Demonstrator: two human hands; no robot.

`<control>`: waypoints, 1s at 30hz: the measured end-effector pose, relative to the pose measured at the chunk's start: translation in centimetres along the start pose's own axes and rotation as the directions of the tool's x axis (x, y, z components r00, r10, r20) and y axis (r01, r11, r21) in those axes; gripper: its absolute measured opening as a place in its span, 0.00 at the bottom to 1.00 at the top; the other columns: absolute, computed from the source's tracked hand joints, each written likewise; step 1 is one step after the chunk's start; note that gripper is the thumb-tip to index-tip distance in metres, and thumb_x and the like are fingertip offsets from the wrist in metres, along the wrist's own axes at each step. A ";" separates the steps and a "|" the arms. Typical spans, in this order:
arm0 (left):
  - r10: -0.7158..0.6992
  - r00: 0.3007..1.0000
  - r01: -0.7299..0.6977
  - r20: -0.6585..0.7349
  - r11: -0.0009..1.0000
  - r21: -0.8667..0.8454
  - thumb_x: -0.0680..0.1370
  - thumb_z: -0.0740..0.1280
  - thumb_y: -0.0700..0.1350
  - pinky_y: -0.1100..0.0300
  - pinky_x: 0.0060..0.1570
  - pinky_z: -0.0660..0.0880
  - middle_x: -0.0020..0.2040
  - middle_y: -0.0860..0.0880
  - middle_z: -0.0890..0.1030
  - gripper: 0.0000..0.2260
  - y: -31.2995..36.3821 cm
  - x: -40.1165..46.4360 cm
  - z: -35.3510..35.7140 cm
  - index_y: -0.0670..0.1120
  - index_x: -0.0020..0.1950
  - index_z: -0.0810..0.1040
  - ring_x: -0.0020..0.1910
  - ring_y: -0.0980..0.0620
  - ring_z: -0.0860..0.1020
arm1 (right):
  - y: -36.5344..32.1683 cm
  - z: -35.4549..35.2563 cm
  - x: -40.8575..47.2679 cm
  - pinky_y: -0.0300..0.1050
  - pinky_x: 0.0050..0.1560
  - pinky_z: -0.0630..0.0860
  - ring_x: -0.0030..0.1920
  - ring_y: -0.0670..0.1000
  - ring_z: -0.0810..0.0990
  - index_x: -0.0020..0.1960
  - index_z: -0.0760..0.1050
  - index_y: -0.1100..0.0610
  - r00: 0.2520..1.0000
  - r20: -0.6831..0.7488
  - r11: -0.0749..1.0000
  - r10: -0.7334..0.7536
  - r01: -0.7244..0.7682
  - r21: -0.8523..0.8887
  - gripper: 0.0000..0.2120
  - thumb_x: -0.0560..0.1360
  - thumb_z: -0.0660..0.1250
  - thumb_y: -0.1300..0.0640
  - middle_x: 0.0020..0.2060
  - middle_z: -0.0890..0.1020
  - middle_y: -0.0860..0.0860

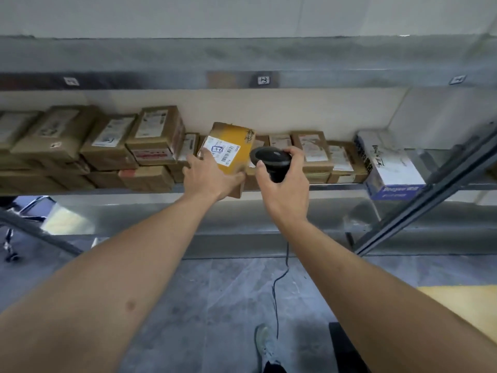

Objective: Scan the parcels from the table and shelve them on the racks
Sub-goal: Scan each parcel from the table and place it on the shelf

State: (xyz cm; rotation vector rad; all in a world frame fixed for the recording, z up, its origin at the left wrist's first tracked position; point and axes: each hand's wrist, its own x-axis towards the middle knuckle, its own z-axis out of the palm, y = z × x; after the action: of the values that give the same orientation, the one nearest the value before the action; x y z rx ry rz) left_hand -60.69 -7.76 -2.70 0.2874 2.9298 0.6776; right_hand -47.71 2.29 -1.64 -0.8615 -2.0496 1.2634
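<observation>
My left hand (208, 175) grips a small cardboard parcel (233, 146) with yellow tape and a white barcode label, holding it tilted at the front edge of the rack shelf (336, 187). My right hand (285, 181) grips a black handheld scanner (271, 160), whose head sits just right of the parcel, close to its label. The scanner's cable (279, 281) hangs down toward the floor. Behind the parcel, rows of brown cardboard parcels (156, 135) stand on the shelf.
A white and blue box (390, 168) sits at the shelf's right end. A slanted metal upright (419, 203) crosses on the right. A higher shelf edge with number tags (263, 80) runs above. A yellow surface (468, 302) shows at lower right, and a wheeled frame (10, 238) stands at left.
</observation>
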 end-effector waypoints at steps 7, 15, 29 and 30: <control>-0.155 0.987 0.157 -0.047 0.987 0.025 0.66 0.71 0.77 0.44 0.66 0.73 0.73 0.38 0.65 0.54 1.3 6.8 1.7 0.45 0.81 0.61 0.72 0.34 0.69 | 1.8 4.1 8.2 0.52 0.59 0.80 0.56 0.48 0.82 0.66 0.66 0.39 0.993 0.121 1.000 0.006 -0.007 0.007 0.23 0.77 0.73 0.42 0.56 0.82 0.42; -0.237 0.971 0.238 -0.033 0.971 0.034 0.68 0.72 0.75 0.43 0.66 0.72 0.72 0.38 0.64 0.51 1.8 11.4 3.8 0.44 0.79 0.61 0.71 0.32 0.69 | 3.4 7.1 13.6 0.43 0.56 0.76 0.55 0.46 0.81 0.69 0.69 0.45 0.981 0.193 1.000 0.005 -0.006 0.004 0.24 0.77 0.73 0.44 0.53 0.81 0.42; 0.132 0.991 -0.127 0.006 0.943 0.308 0.76 0.61 0.72 0.39 0.77 0.63 0.79 0.39 0.66 0.38 1.6 13.3 2.3 0.46 0.77 0.70 0.76 0.34 0.65 | 3.2 7.7 13.4 0.49 0.57 0.79 0.54 0.48 0.81 0.68 0.68 0.43 0.992 0.103 0.997 0.067 -0.063 -0.046 0.24 0.76 0.73 0.42 0.53 0.82 0.42; 0.192 0.981 -0.190 0.026 0.929 0.317 0.78 0.61 0.70 0.39 0.75 0.66 0.77 0.39 0.70 0.35 1.6 13.1 1.9 0.47 0.76 0.72 0.74 0.35 0.68 | 2.9 7.5 13.1 0.49 0.57 0.79 0.53 0.47 0.81 0.68 0.68 0.44 0.994 0.083 0.997 0.073 -0.069 -0.045 0.24 0.76 0.73 0.42 0.52 0.81 0.42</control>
State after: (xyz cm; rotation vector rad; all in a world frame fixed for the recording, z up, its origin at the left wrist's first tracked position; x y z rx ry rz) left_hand -72.92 -2.80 -4.70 0.6098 3.0337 0.2177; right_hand -60.83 9.30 -5.41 -0.9217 -2.1364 1.3194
